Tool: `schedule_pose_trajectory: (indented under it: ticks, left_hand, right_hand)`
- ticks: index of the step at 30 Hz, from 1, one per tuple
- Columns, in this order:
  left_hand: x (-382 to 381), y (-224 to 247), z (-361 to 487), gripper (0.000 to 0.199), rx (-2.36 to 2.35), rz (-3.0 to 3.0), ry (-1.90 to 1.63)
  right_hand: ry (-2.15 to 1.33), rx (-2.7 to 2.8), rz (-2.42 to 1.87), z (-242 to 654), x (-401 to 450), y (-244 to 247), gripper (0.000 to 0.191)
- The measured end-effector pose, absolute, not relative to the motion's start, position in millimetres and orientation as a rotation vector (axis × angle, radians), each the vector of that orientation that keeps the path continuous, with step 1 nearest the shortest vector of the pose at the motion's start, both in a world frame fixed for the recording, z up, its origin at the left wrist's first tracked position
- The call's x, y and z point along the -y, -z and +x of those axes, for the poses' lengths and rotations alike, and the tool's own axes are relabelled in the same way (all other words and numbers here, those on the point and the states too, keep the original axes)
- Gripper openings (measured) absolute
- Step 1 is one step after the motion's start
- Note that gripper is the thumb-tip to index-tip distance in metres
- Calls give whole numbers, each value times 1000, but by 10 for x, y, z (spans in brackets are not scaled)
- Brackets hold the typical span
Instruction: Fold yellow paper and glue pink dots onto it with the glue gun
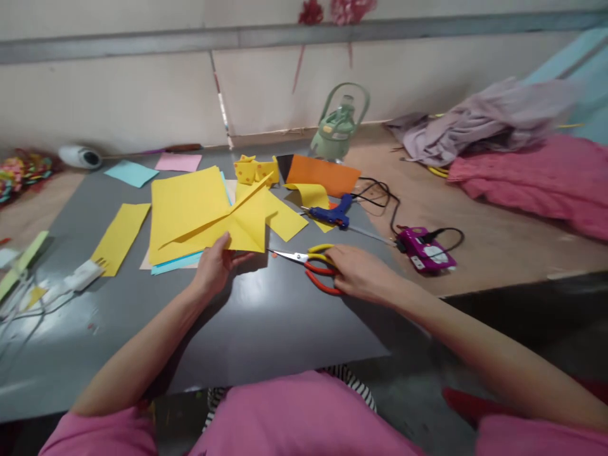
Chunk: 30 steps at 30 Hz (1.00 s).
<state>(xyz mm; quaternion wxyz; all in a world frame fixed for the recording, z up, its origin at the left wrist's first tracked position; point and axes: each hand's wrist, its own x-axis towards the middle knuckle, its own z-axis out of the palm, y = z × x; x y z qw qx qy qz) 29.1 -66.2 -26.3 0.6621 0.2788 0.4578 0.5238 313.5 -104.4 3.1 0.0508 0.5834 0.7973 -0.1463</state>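
Note:
My left hand (pixel 216 263) pinches the lower edge of a creased yellow paper sheet (pixel 249 221), thumb on top and fingers beneath. The sheet has folds meeting near its middle, with one flap standing up. In my right hand (pixel 356 272) is a pair of scissors (pixel 319 256) with yellow and red handles. Their blades point left, and the tips lie close to the sheet's lower right corner. Behind the held sheet lies a stack of yellow paper (pixel 185 202), with blue sheets showing under it.
A blue glue gun (pixel 332 214) lies right of the papers, wired to a purple power strip (pixel 425 249). Orange paper (pixel 323 174), spotted yellow pieces (pixel 254 171) and a green bottle (pixel 337 130) stand behind. A white plug (pixel 85 275) is at left; cloths (pixel 536 177) pile at right.

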Motion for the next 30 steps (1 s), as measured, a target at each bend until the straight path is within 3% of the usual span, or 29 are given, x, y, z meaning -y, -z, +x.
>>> schedule_pose_trajectory:
  ticks: [3, 4, 8, 11, 22, 30]
  left_hand:
    - [656, 228, 290, 33, -1010, 631, -1223]
    - [655, 218, 288, 31, -1008, 634, -1230]
    - [664, 195, 275, 27, -1016, 620, -1220]
    - [676, 188, 250, 27, -1025, 622, -1240]
    - [671, 138, 148, 21, -1036, 746, -1231]
    - [679, 165, 166, 29, -1126, 744, -1155]
  right_hand:
    - [640, -2275, 1887, 3234, 1183, -129, 11]
    - [798, -2209, 1952, 3250, 1240, -167, 17]
    - [1996, -1860, 1912, 3124, 1496, -241, 48]
    - [2288, -1607, 1867, 2923, 1639, -195, 60]
    - [2330, -1692, 1798, 2760, 1574, -175, 76]
    - [2264, -1714, 1768, 2630, 1478, -213, 68]
